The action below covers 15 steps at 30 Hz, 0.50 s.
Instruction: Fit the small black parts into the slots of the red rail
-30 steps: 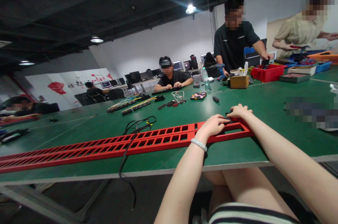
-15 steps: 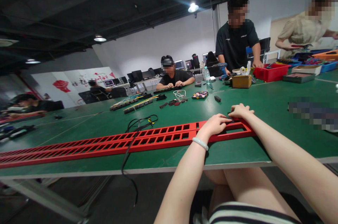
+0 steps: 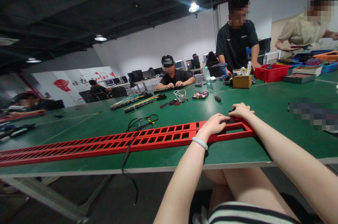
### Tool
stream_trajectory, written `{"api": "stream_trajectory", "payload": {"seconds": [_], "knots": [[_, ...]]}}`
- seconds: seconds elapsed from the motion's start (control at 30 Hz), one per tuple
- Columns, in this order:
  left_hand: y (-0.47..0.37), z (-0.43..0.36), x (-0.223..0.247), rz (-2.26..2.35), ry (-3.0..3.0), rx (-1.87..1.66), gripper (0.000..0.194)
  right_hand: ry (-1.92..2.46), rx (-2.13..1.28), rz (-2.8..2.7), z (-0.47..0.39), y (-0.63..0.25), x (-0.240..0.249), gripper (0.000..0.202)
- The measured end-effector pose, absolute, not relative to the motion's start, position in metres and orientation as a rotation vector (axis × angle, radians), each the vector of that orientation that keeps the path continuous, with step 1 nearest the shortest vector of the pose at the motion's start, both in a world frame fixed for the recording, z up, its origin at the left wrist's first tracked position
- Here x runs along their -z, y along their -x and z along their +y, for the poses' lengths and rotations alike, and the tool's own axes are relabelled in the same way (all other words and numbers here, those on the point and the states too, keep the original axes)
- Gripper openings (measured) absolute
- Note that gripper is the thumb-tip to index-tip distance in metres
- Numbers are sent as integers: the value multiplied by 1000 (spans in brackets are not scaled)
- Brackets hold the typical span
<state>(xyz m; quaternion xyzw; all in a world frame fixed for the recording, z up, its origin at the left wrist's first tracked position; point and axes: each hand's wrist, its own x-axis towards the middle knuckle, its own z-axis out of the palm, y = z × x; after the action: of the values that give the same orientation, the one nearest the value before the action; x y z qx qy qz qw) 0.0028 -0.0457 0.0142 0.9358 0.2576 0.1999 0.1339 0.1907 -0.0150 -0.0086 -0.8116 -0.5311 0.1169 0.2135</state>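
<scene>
A long red slotted frame [image 3: 163,137] lies along the near side of the green table, with two rows of rectangular openings and a larger opening at its right end. In that end sits a small black part [image 3: 229,120], mostly covered by fingers. My left hand [image 3: 217,122], with a pale bangle at the wrist, is closed on the left side of the black part. My right hand [image 3: 241,110] has its fingers curled over the part's far right side, at the frame's back edge. Its fingertips are partly hidden.
A black cable [image 3: 132,143] crosses the frame and hangs over the table edge. Beyond are a small black block [image 3: 217,99], a tray of small parts [image 3: 200,95], a bottle [image 3: 207,75], a yellow box [image 3: 242,81] and a red bin [image 3: 272,72]. Co-workers are around the table.
My left fingers have shifted slightly, and more of the black part shows between my hands. The frame and cable stay in place.
</scene>
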Motion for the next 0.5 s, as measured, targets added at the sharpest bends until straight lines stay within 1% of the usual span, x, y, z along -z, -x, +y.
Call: {"api": "stream_trajectory", "payload": {"seconds": [0.13, 0.2, 0.27, 0.4, 0.5], "knots": [[-4, -41, -14, 904, -2532, -815, 32, 2195, -229, -1423, -23, -188, -1, 45], [-6, -37, -14, 1012, -2330, -965, 36, 2108, -152, -1434, -30, -182, -9, 45], [-8, -34, -16, 1062, -2065, -1074, 42, 1964, -57, -1491, -40, -171, -16, 41], [-9, -32, -20, 931, -1527, -1096, 52, 1637, 120, -1680, -61, -143, -25, 34], [-5, -33, -23, 787, -1360, -1053, 59, 1462, 167, -1802, -70, -125, -26, 32]]}}
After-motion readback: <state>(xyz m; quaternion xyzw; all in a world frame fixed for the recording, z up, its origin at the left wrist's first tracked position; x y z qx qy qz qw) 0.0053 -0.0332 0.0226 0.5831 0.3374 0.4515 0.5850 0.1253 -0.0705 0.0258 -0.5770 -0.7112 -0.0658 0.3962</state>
